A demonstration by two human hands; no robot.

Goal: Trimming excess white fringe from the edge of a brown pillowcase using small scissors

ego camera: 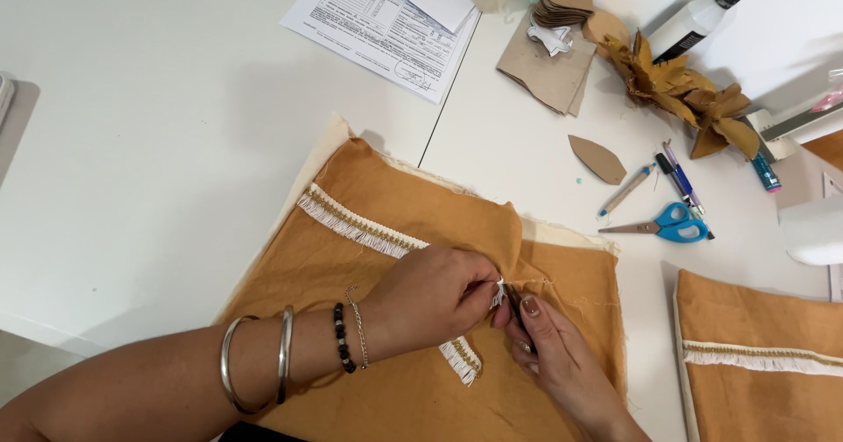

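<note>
The white fringe trim (386, 238) lay across the mustard fabric panel (413, 319) on the white table (132, 187) — the left hand (435, 294) pinched it, the right hand (553, 345) gripped a small dark tool — fastening seemingly midway, needing steady, close fingerwork.

White printed form sheets (386, 21) lying at the table's top edge, white bottle with black cap and dark label (694, 22) lying tilted at top right, beside dried yellow-brown leaves (680, 91)
</note>
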